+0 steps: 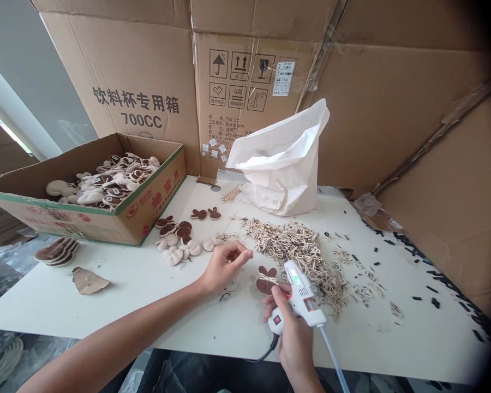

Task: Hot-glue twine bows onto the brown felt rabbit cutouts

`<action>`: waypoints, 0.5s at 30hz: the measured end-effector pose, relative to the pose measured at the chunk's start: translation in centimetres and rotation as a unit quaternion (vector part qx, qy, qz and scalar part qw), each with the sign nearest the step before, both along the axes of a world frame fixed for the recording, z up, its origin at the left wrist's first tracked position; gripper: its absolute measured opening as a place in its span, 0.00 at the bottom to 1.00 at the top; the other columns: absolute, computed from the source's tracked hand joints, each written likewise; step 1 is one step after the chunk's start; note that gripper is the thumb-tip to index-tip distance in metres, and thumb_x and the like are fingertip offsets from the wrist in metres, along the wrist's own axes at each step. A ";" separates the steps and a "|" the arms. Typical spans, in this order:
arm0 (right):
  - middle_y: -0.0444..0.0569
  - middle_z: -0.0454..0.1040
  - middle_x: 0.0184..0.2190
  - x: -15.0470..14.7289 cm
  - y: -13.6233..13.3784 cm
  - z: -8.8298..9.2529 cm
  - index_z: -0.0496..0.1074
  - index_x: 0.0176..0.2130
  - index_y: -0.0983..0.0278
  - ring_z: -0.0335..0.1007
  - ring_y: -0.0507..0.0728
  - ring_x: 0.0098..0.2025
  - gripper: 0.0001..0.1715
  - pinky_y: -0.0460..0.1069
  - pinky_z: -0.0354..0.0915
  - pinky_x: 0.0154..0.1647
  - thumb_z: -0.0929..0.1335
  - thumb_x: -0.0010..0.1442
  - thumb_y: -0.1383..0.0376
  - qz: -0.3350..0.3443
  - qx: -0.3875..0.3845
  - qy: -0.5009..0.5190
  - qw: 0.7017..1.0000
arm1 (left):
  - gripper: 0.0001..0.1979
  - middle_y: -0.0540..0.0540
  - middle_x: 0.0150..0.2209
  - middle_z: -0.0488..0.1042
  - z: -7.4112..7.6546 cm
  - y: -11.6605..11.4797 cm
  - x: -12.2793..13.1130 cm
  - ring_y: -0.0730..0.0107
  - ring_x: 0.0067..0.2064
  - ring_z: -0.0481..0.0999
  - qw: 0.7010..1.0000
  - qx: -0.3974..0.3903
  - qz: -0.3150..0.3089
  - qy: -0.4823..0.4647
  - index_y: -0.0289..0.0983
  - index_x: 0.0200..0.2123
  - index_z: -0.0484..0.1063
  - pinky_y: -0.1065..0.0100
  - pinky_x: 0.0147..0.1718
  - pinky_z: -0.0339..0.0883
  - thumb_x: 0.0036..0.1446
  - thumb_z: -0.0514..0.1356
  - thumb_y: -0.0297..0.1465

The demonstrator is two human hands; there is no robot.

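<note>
A: This brown bow-shaped piece (267,281) on the counter (106,311), it is stiff?
B: Seems light and soft; take by edge. Left hand (225,267) has fingertips pressed together, right hand (292,335) grips hot glue gun (303,289) just beside.

Bare forearms (106,333) and slim fingers (241,255), as far as visible.

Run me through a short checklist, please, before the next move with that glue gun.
Right hand firmly around the white hot glue gun: ok.
Green light on the gun: ok, lit.
Brown-and-cream eared piece lying flat on the white table: ok.
Left hand clear of the nozzle: ok.
Glue at the nozzle: cannot tell, too small to see.
Loose wooden strips clear of the gun: not ok, right beside it.
</note>
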State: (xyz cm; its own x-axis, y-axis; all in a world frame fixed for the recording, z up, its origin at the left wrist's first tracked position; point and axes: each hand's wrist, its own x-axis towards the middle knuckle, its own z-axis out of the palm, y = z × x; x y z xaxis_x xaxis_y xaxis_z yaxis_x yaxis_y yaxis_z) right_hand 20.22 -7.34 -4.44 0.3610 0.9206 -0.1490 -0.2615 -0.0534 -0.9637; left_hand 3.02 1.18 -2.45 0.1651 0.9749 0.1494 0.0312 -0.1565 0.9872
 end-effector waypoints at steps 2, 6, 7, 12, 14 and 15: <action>0.43 0.76 0.24 -0.1 -0.1 0.3 0.74 0.40 0.64 0.65 0.51 0.17 0.27 0.47 0.64 0.19 0.80 0.53 0.48 0.002 -0.002 0.006 1.000 | 0.18 0.48 0.29 0.71 0.1 0.0 0.0 0.74 0.29 0.64 1.000 0.016 0.003 -0.008 0.35 0.34 0.75 0.71 0.27 0.58 0.62 0.67 0.46; 0.43 0.76 0.24 -0.3 -0.3 0.9 0.74 0.40 0.64 0.66 0.52 0.18 0.26 0.47 0.64 0.20 0.80 0.54 0.50 -0.001 -0.007 0.011 1.000 | 0.18 0.48 0.28 0.72 0.3 -0.1 0.0 0.74 0.28 0.64 1.000 0.002 -0.013 -0.024 0.35 0.34 0.75 0.71 0.27 0.58 0.60 0.68 0.45; 0.43 0.76 0.24 -0.3 -0.3 0.9 0.74 0.40 0.64 0.66 0.51 0.18 0.25 0.47 0.63 0.20 0.80 0.54 0.50 -0.002 -0.006 0.010 1.000 | 0.18 0.48 0.28 0.71 0.4 -0.2 0.0 0.74 0.28 0.64 0.999 -0.005 -0.018 -0.029 0.35 0.33 0.74 0.71 0.27 0.57 0.60 0.68 0.46; 0.44 0.76 0.24 -0.1 -0.2 0.4 0.74 0.40 0.63 0.66 0.51 0.18 0.26 0.47 0.63 0.19 0.80 0.54 0.49 0.001 -0.006 0.009 1.000 | 0.28 0.50 0.23 0.64 0.7 -0.5 0.0 0.73 0.26 0.61 1.000 0.003 -0.014 0.006 0.35 0.26 0.71 0.69 0.27 0.56 0.70 0.55 0.50; 0.44 0.76 0.24 0.0 -0.1 0.1 0.74 0.40 0.63 0.66 0.51 0.18 0.26 0.46 0.63 0.19 0.80 0.54 0.49 0.002 -0.004 0.007 1.000 | 0.28 0.50 0.24 0.64 0.7 -0.5 0.0 0.73 0.27 0.60 1.000 0.013 -0.002 0.015 0.35 0.25 0.69 0.69 0.28 0.56 0.71 0.53 0.50; 0.44 0.76 0.24 0.0 -0.1 0.1 0.74 0.40 0.63 0.66 0.51 0.18 0.26 0.46 0.63 0.20 0.80 0.54 0.49 0.003 -0.003 0.006 1.000 | 0.25 0.51 0.25 0.64 0.7 -0.4 0.0 0.74 0.27 0.61 1.000 0.012 0.002 0.005 0.35 0.28 0.69 0.69 0.28 0.57 0.70 0.56 0.49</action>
State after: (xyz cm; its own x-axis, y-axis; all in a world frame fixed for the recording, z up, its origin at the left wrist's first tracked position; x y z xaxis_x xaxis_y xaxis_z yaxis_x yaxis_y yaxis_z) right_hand 20.26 -7.43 -4.39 0.3530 0.9221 -0.1586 -0.2736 -0.0604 -0.9599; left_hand 3.02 0.75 -1.72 0.1627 0.9716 0.1719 0.0422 -0.1809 0.9826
